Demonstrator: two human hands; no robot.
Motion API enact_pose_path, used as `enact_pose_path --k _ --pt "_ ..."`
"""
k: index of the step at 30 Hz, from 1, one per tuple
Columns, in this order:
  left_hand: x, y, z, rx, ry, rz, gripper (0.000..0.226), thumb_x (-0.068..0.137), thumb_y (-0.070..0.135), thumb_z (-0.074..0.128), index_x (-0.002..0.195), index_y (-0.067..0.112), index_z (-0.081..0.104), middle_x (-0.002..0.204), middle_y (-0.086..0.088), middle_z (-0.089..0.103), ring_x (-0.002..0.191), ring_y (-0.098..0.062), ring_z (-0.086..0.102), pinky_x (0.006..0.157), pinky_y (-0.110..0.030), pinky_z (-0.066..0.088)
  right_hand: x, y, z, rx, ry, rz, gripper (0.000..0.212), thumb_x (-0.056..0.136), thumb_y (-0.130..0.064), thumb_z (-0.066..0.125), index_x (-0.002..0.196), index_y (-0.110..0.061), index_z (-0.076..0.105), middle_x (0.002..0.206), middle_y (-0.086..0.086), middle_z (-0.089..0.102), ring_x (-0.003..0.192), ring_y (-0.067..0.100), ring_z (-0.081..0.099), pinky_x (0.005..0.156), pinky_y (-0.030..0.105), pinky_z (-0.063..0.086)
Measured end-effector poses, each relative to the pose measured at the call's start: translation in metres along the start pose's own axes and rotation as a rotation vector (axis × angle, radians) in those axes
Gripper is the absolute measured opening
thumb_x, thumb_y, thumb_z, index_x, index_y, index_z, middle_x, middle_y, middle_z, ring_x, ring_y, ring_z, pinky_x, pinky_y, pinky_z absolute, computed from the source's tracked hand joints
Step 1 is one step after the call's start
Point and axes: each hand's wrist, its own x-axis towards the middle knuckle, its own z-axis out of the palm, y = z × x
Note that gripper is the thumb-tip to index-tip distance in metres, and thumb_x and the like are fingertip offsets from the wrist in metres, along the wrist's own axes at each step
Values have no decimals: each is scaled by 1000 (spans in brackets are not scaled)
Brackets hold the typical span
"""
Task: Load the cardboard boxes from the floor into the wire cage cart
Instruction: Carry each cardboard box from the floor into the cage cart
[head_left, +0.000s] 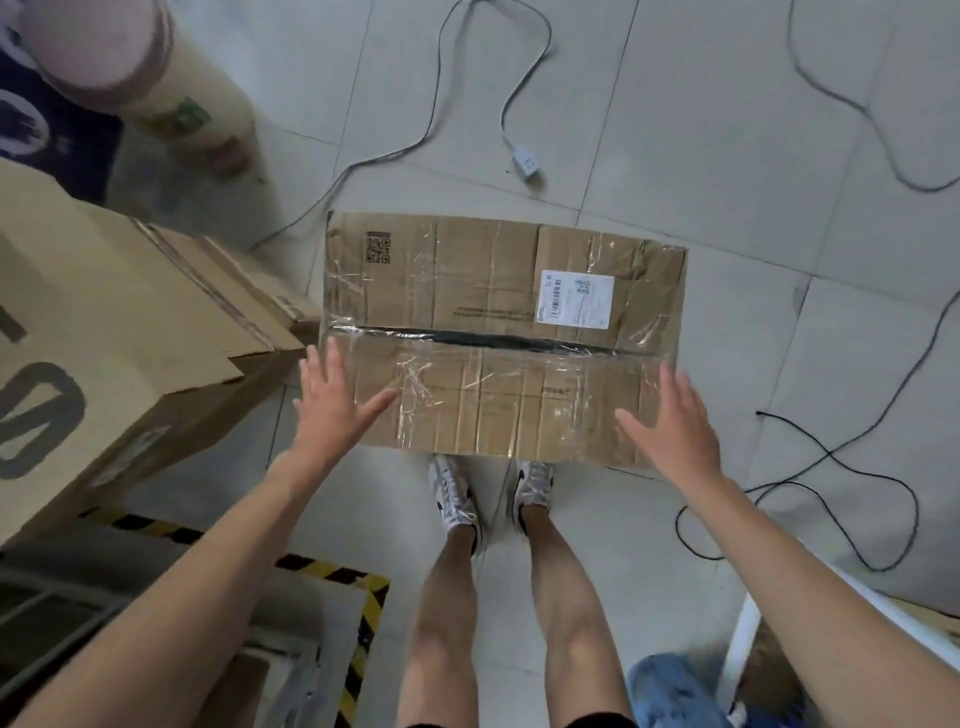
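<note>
A taped cardboard box (498, 312) with a white shipping label lies flat on the tiled floor just ahead of my feet. Its top flaps meet at a dark seam across the middle. My left hand (332, 410) hovers with spread fingers over the box's near left corner. Over the near right corner my right hand (672, 421) is also spread, holding nothing. A larger stack of cardboard boxes (119, 332) stands to the left. Grey wire bars, possibly the cage cart (57, 608), show at the lower left edge.
Black cables (831, 467) loop across the floor at right and behind the box, with a white power adapter (527, 166). Yellow-black hazard tape (363, 613) marks the floor at lower left. A white frame (748, 639) stands at lower right. Someone's leg (98, 47) is at top left.
</note>
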Motion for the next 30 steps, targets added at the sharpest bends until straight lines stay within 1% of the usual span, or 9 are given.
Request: enact_pose_path --k 3,6,9,11,14,21,26,28,30 --pt "22 -31 12 -262 -33 -70 116 79 55 77 160 11 8 163 -18 24 150 -34 25 119 -57 28 25 24 16 201 -13 136 105 84 -68 63 161 -22 7 168 2 15 152 24 20 114 50 30" --pt "40 -41 21 -440 -33 -140 114 73 53 82 158 13 17 156 -10 38 140 -27 43 113 -47 41 47 31 29 450 -10 242 106 78 -69 69 158 -19 21 162 4 32 146 24 34 117 46 32" --pt "63 -42 17 -518 -11 -164 120 57 64 87 150 14 29 138 -3 52 120 -21 56 90 -26 49 66 22 35 595 12 287 103 68 -72 70 148 -21 31 146 1 51 131 25 51 108 44 42" --pt "75 -43 12 -553 -22 -137 125 49 68 90 148 16 34 134 -1 55 116 -18 58 91 -29 51 73 14 35 639 47 291 101 68 -70 72 147 -22 31 144 0 53 129 25 53 106 42 43" --pt "77 -42 7 -571 8 -105 119 48 70 87 145 18 41 130 0 59 113 -16 61 98 -37 52 77 6 25 672 76 261 101 70 -66 73 151 -23 31 149 -1 49 134 23 49 112 47 40" --pt "35 -8 -36 -629 84 -35 110 54 72 86 143 21 46 126 4 62 108 -8 61 91 -30 52 48 -10 -54 640 163 201 104 66 -73 70 151 -26 33 150 -2 49 134 24 50 110 52 42" --pt "-35 39 -103 -688 162 -1 94 55 70 88 131 31 47 116 19 61 102 3 60 81 -21 49 -17 -12 -142 641 250 156 106 65 -76 70 151 -27 34 150 -1 49 134 24 50 110 51 41" --pt "-69 59 -135 -703 189 16 94 55 69 88 131 32 45 115 21 59 102 2 60 83 -24 50 -47 -17 -182 644 265 124 103 65 -76 70 149 -26 37 148 -1 52 133 25 51 110 51 42" --pt "-106 77 -164 -707 243 33 96 53 71 88 130 32 46 112 24 59 98 7 59 79 -18 49 -76 -23 -222 639 282 82 102 65 -76 70 148 -25 39 146 0 53 132 26 51 110 50 41"
